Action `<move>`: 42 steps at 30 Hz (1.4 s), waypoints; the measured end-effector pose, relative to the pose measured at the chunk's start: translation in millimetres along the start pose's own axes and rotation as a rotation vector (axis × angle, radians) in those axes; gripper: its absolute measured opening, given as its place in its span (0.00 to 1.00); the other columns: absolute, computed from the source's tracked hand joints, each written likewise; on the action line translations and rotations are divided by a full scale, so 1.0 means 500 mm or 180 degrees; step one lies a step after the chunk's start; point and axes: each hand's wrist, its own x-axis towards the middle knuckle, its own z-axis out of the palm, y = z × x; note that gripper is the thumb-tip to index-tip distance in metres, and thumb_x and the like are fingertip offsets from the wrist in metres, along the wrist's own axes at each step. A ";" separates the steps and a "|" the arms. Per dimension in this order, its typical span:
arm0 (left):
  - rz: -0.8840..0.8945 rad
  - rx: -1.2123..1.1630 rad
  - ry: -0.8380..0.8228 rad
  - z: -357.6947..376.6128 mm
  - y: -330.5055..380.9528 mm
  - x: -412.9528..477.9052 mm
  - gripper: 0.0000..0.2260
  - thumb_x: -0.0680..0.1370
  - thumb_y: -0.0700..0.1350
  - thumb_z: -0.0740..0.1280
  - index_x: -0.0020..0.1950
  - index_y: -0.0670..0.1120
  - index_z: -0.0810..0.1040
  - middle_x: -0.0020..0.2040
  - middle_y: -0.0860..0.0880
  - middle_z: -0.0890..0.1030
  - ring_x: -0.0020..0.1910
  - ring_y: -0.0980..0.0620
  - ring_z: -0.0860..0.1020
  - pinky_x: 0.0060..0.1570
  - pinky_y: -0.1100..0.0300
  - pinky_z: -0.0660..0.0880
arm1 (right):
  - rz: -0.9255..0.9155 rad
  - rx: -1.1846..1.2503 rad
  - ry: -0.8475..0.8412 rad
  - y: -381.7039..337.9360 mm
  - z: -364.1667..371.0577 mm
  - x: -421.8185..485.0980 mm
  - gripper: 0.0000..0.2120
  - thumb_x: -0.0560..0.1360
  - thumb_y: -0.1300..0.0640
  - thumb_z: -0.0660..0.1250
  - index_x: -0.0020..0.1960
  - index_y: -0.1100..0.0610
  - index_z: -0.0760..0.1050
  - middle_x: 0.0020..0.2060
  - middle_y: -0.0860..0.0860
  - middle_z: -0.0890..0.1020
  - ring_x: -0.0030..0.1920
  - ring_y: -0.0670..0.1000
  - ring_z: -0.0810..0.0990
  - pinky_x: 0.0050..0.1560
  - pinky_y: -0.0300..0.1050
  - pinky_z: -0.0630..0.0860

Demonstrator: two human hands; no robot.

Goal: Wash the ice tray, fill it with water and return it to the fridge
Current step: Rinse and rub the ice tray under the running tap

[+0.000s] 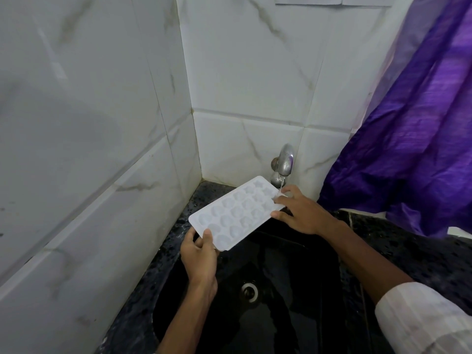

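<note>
Ice tray held over the sink under the running tap, both hands on it.
Black sink (255, 325) set in speckled table (408, 249); white plastic ice tray (235, 213) held above it, cavities up, far corner under the tap (284, 160) stream. Left hand (199, 254) fingers pinch the near-left corner, right hand (302, 214) fingers grip the far end. Tray likely light, thin, slightly flexy and slippery when wet; hold by the flat rims at both short ends.

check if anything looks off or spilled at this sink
Nothing stands out. The left hand and right hand hold the white ice tray over the black sink, and the stream from the tap lands on its far corner.
</note>
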 end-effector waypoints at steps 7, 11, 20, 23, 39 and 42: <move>-0.0084 -0.0014 -0.0056 -0.003 -0.003 -0.002 0.12 0.83 0.37 0.62 0.67 0.41 0.76 0.46 0.53 0.85 0.43 0.57 0.86 0.45 0.54 0.82 | -0.0060 0.0085 -0.0058 0.009 -0.015 -0.004 0.27 0.76 0.36 0.63 0.69 0.51 0.72 0.70 0.49 0.62 0.59 0.50 0.74 0.57 0.44 0.74; -0.0128 0.0006 -0.0053 -0.006 -0.005 -0.001 0.13 0.83 0.37 0.62 0.67 0.41 0.76 0.48 0.52 0.85 0.46 0.55 0.86 0.46 0.53 0.83 | -0.0074 0.0121 -0.0094 0.015 -0.022 -0.012 0.27 0.74 0.35 0.64 0.66 0.50 0.74 0.67 0.48 0.64 0.53 0.47 0.76 0.54 0.42 0.76; -0.0148 0.0090 -0.0098 -0.002 -0.005 -0.004 0.13 0.84 0.38 0.62 0.67 0.43 0.77 0.49 0.52 0.85 0.48 0.53 0.85 0.48 0.52 0.83 | -0.0050 0.0039 -0.0173 0.022 -0.013 -0.028 0.32 0.72 0.30 0.61 0.68 0.49 0.72 0.67 0.49 0.63 0.58 0.49 0.74 0.58 0.47 0.76; -0.0164 0.0093 -0.0125 -0.003 -0.006 -0.008 0.12 0.83 0.38 0.62 0.66 0.43 0.77 0.49 0.51 0.85 0.47 0.54 0.86 0.45 0.55 0.83 | -0.0030 0.0150 -0.0089 0.028 -0.016 -0.030 0.30 0.73 0.33 0.64 0.67 0.51 0.74 0.65 0.47 0.65 0.56 0.47 0.74 0.57 0.42 0.76; -0.0202 0.0074 -0.0066 -0.013 -0.016 0.000 0.12 0.83 0.37 0.62 0.66 0.42 0.78 0.48 0.52 0.85 0.48 0.51 0.85 0.54 0.46 0.82 | -0.0130 0.0231 0.0074 0.020 0.012 -0.048 0.28 0.75 0.35 0.64 0.67 0.52 0.73 0.68 0.50 0.66 0.62 0.48 0.71 0.59 0.40 0.71; -0.0186 0.0156 -0.0104 -0.019 -0.022 0.001 0.12 0.83 0.38 0.62 0.66 0.42 0.78 0.49 0.51 0.85 0.48 0.51 0.85 0.53 0.45 0.82 | -0.0093 0.0347 0.0043 0.020 0.014 -0.058 0.26 0.73 0.36 0.67 0.63 0.52 0.75 0.66 0.47 0.67 0.59 0.45 0.70 0.57 0.38 0.71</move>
